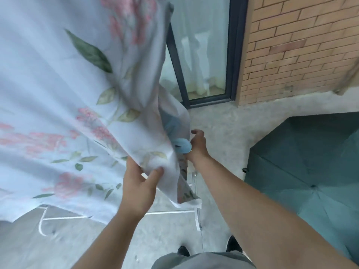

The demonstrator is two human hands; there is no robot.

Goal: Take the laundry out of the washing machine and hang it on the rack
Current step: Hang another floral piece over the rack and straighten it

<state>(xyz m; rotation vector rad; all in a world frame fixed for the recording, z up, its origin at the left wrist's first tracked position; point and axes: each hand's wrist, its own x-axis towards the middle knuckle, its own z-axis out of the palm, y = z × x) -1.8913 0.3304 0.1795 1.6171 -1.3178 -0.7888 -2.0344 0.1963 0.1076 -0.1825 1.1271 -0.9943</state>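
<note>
Above rack (198, 218), L hand (138, 188) & R hand (197, 145) grip sheet (48, 84), fold runs up-down.

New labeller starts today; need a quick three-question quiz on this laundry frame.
1. True or false: the left hand holds nothing.
2. What lies open on the ground at the right? A) umbrella B) basket C) bucket
3. Fill in: the sheet is printed with pink ____ and green leaves.
Key: 1 false, it pinches the sheet's edge; 2 A; 3 flowers.
</note>
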